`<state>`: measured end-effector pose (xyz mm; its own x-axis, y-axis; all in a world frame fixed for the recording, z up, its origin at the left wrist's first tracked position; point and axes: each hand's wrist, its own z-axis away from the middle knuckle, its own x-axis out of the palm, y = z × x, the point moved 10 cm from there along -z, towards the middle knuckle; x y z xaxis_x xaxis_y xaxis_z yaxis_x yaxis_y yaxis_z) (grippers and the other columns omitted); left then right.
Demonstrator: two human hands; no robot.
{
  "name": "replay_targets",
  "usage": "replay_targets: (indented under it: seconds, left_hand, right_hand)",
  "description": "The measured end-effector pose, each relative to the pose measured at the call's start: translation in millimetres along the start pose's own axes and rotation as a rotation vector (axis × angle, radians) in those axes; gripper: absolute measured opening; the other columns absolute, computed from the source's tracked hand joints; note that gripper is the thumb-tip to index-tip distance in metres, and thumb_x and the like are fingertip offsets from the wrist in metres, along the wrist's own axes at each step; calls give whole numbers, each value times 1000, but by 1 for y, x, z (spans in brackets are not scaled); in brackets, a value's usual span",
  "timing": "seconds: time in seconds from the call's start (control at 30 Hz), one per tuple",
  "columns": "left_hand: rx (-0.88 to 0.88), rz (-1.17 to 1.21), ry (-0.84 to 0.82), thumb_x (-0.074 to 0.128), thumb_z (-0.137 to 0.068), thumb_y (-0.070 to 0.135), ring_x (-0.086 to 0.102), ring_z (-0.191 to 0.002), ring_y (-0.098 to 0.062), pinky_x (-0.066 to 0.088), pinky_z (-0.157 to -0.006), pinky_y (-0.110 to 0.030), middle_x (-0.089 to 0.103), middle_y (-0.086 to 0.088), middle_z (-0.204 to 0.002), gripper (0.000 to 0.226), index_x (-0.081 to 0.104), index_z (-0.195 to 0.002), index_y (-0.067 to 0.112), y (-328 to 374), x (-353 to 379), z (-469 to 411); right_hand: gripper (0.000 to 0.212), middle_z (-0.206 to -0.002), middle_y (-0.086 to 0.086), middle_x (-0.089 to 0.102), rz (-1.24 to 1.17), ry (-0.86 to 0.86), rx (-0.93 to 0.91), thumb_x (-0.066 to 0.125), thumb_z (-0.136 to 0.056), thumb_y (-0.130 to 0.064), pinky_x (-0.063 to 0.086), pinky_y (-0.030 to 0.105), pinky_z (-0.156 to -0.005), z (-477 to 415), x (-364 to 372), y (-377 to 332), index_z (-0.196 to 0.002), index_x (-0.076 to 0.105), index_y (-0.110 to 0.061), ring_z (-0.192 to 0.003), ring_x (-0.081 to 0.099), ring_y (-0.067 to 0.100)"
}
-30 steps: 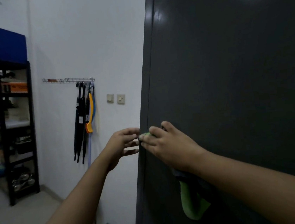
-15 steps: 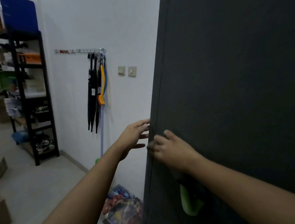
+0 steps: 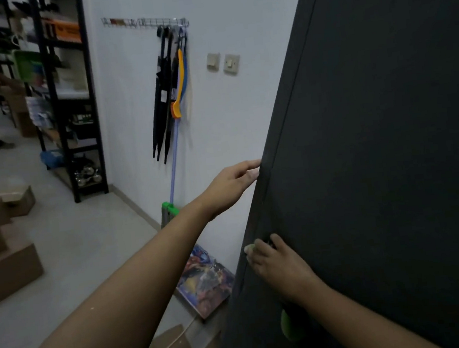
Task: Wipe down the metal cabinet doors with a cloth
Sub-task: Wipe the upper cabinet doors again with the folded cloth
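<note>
In the head view, the wipe looks to be mid-course, worked along the left border of the tall dark grey metal cabinet door (image 3: 378, 157). The right hand (image 3: 278, 265) has bent fingers clasping the soft green cloth (image 3: 290, 325) against the panel. A pale tip of the cloth shows at the fingertips and the rest hangs toward 6 o'clock below the wrist. At 11 o'clock from it, the left hand (image 3: 232, 186) is released, its straight fingers touching the door's edge, probably to steady it. The matt surface shows no streaks, so I cannot tell which parts are done; the broad area toward 2 o'clock probably remains. By count: one door face, one cloth, two hands, and two beige wall switches (image 3: 223, 63) at 11 o'clock.
</note>
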<state>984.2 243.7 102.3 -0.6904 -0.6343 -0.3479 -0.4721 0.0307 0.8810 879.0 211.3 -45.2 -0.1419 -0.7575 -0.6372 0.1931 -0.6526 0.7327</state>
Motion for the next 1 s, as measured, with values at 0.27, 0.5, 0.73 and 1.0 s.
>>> replay_targets:
  seconds: [0.27, 0.5, 0.73, 1.0]
  left_hand:
    - [-62, 101, 51, 43, -107, 20, 58, -99, 15, 43, -70, 1, 61, 18, -119, 38, 50, -144, 27, -43, 18, 6]
    - [-106, 92, 45, 44, -106, 11, 57, -91, 21, 42, -71, -1, 62, 14, -122, 39, 50, -143, 23, -94, 41, 18]
    - [-130, 104, 74, 45, -105, 8, 58, -85, 10, 45, -73, -7, 66, 6, -128, 43, 53, -140, 32, -120, 48, 26]
    - [-46, 80, 184, 50, -103, 10, 56, -115, 7, 50, -104, -34, 63, 13, -127, 40, 52, -139, 27, -103, 52, 33]
  right_hand:
    - [72, -167, 12, 8, -65, 186, 176, 52, -97, -24, 21, 55, -111, -18, 0, 7, -159, 19, -8, -147, 16, 31]
    - [59, -166, 17, 15, -47, -39, -68, 43, -104, -21, 20, 61, -117, -43, 75, -86, -157, 24, -4, -152, 9, 32]
    - [42, -141, 2, 58, -89, -16, -42, 66, -87, -31, 24, 55, -103, -12, 88, -83, -126, 69, -18, -138, 38, 27]
    - [50, -153, -12, 48, -169, 616, 443, 41, -93, -26, 30, 42, -86, 59, 10, 20, -142, 52, -25, -122, 43, 19]
